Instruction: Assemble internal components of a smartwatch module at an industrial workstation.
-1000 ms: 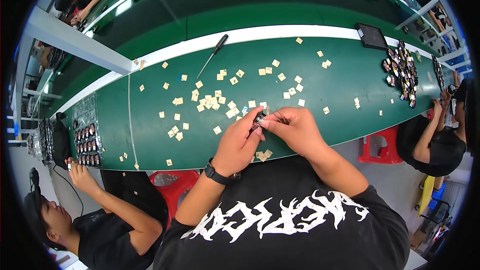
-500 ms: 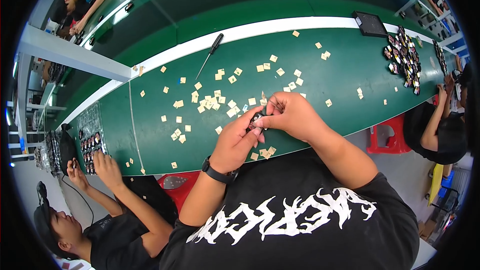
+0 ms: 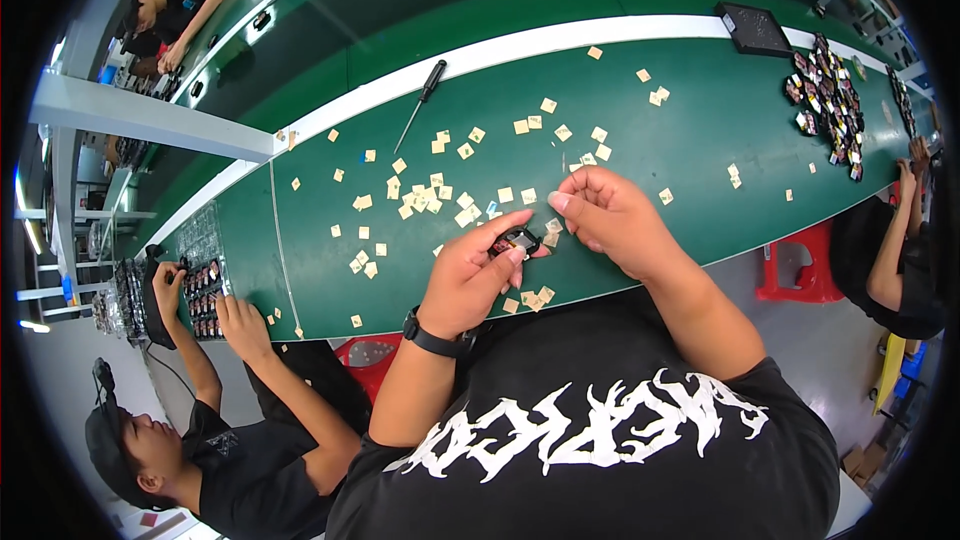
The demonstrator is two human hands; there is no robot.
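- Left hand [image 3: 470, 280] curled over the near edge of the green bench [image 3: 700, 130], grip pinching a small dark part [image 3: 518, 240] with a red spot between thumb and fingertips; black watch [image 3: 432, 338] on that wrist.
- Right hand [image 3: 610, 220] just beside it, grip pressed together, thumb and forefinger tips meeting close above the small dark part; too small to tell whether anything sits between them.
- Small dark part held just above the bench's near edge, between the two hands.
- Tan square tags [image 3: 425, 195] scattered flat across the bench, thickest just beyond the hands, a few more [image 3: 535, 298] lying under the left hand at the edge.
- Black-handled screwdriver [image 3: 422, 100] lying slantwise near the white stripe [image 3: 560, 40] along the bench's far side.
- Flat black square tray [image 3: 755, 28] on that stripe at far right; cluster of small dark and red parts [image 3: 830, 105] spread beside it.
- Another person's hands [image 3: 205, 285] at the bench's left end, on a dark tray of small parts [image 3: 200, 240].
- Red stool [image 3: 800, 265] beneath the bench at right.
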